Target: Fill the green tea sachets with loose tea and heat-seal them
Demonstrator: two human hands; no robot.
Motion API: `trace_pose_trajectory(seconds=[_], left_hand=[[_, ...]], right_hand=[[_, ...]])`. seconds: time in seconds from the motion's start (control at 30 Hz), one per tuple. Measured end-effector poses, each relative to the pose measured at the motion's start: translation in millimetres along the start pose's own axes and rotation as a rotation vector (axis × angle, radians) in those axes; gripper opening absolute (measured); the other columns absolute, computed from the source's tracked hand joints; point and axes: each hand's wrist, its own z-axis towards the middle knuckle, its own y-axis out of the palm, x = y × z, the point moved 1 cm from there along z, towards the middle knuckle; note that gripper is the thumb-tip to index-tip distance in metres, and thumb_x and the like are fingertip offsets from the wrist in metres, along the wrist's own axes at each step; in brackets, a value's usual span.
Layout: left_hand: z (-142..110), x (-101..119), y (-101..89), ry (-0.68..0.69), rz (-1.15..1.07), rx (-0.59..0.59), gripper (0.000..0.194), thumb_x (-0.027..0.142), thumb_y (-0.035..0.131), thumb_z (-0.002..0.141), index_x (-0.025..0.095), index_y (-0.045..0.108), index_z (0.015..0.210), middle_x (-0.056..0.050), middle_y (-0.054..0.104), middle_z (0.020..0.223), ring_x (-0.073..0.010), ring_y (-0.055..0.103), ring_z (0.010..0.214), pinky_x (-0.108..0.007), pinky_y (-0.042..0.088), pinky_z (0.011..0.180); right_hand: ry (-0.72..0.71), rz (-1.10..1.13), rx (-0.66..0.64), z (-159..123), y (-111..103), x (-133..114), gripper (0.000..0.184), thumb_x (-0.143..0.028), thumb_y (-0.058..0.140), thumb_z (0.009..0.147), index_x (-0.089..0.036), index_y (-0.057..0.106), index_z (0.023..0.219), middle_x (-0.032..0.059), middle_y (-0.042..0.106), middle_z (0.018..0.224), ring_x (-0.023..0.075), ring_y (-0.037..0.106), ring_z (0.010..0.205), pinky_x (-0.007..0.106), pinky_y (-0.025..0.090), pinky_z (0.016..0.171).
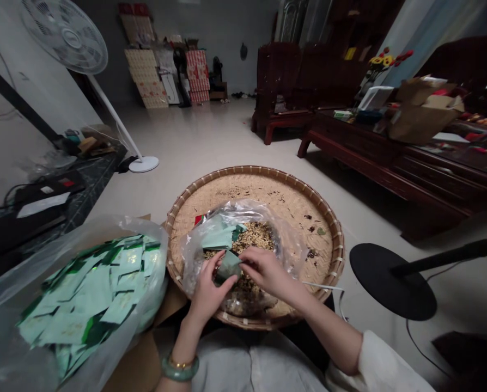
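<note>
A small pale-green packet [229, 265] is held up over an open clear plastic bag [289, 242]. My left hand [211, 283] is closed around the packet, thumb in front and fingers behind. At its upper right corner my right hand [263, 269] pinches the edge, fingers curled together. Inside the clear bag lies a loose mix of tan grains and dark bits [257, 235]. A stack of flat pale-green packets [218, 237] rests on that mix, just beyond my left hand. Whether the held packet has anything inside cannot be seen.
Under the bag is a round woven bamboo tray [243, 182] with scattered dark bits. To the left, a large plastic bag [153, 231] holds many green packets [92, 299]. A white fan [143, 163], a black round stand base [390, 280] and a dark wooden table [374, 158] stand around.
</note>
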Motion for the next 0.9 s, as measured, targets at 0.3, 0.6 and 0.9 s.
trace_pose_trajectory(seconds=[0.3, 0.6, 0.9], left_hand=[[5, 9, 2.8, -0.271, -0.316, -0.195, 0.031, 0.027, 0.074, 0.059, 0.013, 0.070, 0.087, -0.004, 0.071, 0.080, -0.0208, 0.062, 0.076, -0.029, 0.047, 0.073], [0, 5, -2.1, -0.349, -0.288, -0.339, 0.028, 0.026, 0.076, 0.058, 0.012, 0.071, 0.082, -0.003, 0.069, 0.076, -0.0182, 0.057, 0.070, -0.026, 0.043, 0.068], [0, 7, -1.1, -0.475, -0.541, -0.333, 0.044, 0.032, 0.079, 0.059, 0.013, 0.069, 0.098, -0.004, 0.072, 0.083, -0.0174, 0.062, 0.072, -0.025, 0.046, 0.068]], right_hand=[[0.156, 0.207, -0.013, 14, 5, 11, 0.009, -0.022, 0.065, 0.079, -0.015, 0.070, 0.082, 0.0039, 0.066, 0.082, 0.0154, 0.059, 0.076, 0.024, 0.042, 0.065], [0.332, 0.400, 0.127, 17, 16, 34, 0.016, -0.030, 0.067, 0.073, -0.015, 0.068, 0.067, -0.0003, 0.063, 0.062, 0.0121, 0.053, 0.059, 0.023, 0.039, 0.056], [0.347, 0.551, 0.059, 18, 23, 41, 0.028, -0.036, 0.065, 0.074, -0.017, 0.070, 0.094, 0.0016, 0.065, 0.075, 0.0133, 0.055, 0.064, 0.025, 0.044, 0.059]])
